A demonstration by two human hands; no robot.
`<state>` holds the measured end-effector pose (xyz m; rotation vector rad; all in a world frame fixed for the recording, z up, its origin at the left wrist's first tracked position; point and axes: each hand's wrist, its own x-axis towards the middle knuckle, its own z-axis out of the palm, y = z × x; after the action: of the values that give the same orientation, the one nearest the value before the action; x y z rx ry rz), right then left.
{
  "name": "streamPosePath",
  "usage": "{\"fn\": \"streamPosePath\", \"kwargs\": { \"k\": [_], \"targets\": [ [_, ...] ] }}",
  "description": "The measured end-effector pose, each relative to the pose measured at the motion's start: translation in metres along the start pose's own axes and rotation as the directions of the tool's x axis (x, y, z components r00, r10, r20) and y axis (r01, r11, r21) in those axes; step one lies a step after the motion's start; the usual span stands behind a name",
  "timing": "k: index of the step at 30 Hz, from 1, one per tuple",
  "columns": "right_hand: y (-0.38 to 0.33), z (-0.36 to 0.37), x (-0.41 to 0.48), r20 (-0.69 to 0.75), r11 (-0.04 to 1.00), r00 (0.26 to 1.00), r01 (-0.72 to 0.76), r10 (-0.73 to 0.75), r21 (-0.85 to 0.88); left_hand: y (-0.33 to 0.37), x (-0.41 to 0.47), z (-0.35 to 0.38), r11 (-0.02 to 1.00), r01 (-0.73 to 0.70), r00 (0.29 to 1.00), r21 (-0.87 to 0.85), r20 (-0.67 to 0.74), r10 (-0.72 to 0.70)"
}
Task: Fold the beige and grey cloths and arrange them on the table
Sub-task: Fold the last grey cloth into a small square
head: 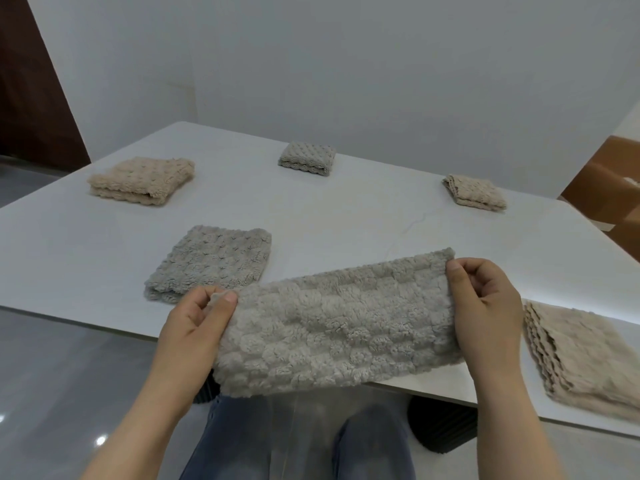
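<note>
Holding the grey cloth as a long strip over the table edge at 6 o'clock, my left hand and right hand, well apart, each pinch one short end. I'd bring those ends together with the edges matched, then lay it flat. In the head view I count three grey: this one, a near grey square at 9 and a far grey square at 12; a left beige square at 10, a right beige square at 2, and a beige stack at 4, its layers uncountable.
</note>
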<state>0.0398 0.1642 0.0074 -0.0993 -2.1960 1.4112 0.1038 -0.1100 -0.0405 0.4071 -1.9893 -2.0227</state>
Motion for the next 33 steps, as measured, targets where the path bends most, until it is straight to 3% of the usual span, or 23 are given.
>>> {"fn": "streamPosePath", "kwargs": {
  "k": [8, 18, 22, 30, 33],
  "targets": [
    [-0.002, -0.007, -0.004, 0.048, 0.991, 0.994, 0.097, -0.093, -0.091, 0.017, -0.005, 0.006, 0.996, -0.062, 0.997, 0.071, -0.046, 0.065],
    [-0.031, 0.003, -0.018, -0.078, 0.928, 0.929, 0.35, -0.361, -0.127, 0.044, -0.013, 0.017, 0.98, -0.172, 0.984, 0.096, -0.038, 0.176],
    [-0.029, -0.008, -0.009, -0.209, 0.934, 0.916, 0.312, -0.344, -0.172, 0.054, -0.013, 0.011, 0.949, -0.266, 0.957, 0.171, -0.071, 0.282],
    [-0.015, -0.009, -0.008, -0.202, 0.948, 0.933, 0.265, -0.298, -0.177, 0.044, -0.001, 0.016, 0.788, -0.419, 0.856, 0.451, -0.094, 0.509],
    [-0.019, -0.008, -0.011, -0.197, 0.949, 0.931, 0.287, -0.308, -0.128, 0.044, -0.001, 0.019, 0.779, -0.42, 0.84, 0.466, -0.125, 0.527]
  ]
}}
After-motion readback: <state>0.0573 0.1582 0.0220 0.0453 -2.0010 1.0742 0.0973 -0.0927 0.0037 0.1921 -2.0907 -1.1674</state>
